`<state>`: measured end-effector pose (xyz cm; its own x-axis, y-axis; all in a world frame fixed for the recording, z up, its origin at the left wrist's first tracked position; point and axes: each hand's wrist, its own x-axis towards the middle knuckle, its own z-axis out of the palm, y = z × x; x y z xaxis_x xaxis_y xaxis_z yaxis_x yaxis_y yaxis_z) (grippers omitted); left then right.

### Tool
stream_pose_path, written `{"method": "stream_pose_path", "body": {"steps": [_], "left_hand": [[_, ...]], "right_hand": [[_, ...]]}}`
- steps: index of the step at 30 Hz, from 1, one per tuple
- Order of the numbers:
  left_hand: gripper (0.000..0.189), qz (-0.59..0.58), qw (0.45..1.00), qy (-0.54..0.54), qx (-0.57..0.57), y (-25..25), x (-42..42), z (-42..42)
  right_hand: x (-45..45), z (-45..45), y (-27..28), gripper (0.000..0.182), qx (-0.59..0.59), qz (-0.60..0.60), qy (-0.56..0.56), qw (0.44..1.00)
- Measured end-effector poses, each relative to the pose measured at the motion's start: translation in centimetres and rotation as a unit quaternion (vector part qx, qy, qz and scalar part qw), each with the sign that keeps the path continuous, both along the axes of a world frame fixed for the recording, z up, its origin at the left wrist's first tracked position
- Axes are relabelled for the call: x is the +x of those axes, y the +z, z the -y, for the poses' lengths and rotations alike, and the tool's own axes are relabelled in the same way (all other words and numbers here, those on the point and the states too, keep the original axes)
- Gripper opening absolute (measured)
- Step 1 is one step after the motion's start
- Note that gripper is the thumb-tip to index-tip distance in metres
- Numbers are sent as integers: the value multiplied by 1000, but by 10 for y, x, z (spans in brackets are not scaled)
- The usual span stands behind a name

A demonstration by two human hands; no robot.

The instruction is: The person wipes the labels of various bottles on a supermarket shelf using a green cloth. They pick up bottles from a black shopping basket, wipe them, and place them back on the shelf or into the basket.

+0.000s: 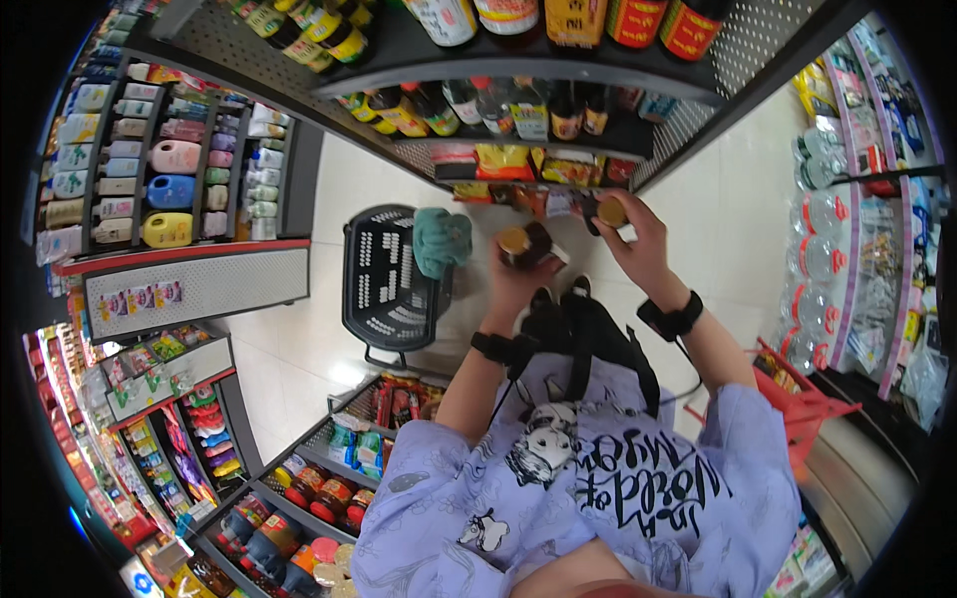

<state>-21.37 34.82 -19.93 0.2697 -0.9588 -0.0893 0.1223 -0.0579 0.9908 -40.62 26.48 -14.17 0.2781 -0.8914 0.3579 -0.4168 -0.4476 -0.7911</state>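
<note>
My left hand (506, 282) is wrapped around a dark glass bottle (541, 248) with a gold cap. The bottle tilts, and its label is only partly visible. My right hand (644, 243) grips a second bottle by its gold cap (612, 212); a little of its dark body shows beside the fingers, the rest hidden. Both bottles are apart, in front of the lower shelves. To the left of my left hand is a black plastic shopping basket (348, 299), with a bunched teal cloth (441, 243) at its right rim.
Ahead stands a shelf unit (523, 75) with sauce bottles (531, 112) and bagged goods (505, 162). Toiletry shelves (295, 179) rise on the left. Large water bottles (816, 258) line the right side, near a red basket (811, 418). Jars (333, 497) fill shelves at lower left.
</note>
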Motion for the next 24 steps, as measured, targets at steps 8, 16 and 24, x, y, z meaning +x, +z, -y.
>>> {"method": "stream_pose_path", "body": {"steps": [8, 16, 24], "left_hand": [[69, -38, 980, 187, 47, -35, 66, -68], [61, -137, 940, 305, 61, -40, 232, -117], [58, -137, 932, 330, 59, -147, 395, -128]], "right_hand": [[83, -14, -20, 40, 60, -73, 154, 984], [263, -29, -55, 39, 34, -92, 259, 961], [424, -39, -148, 34, 184, -88, 299, 932]]}}
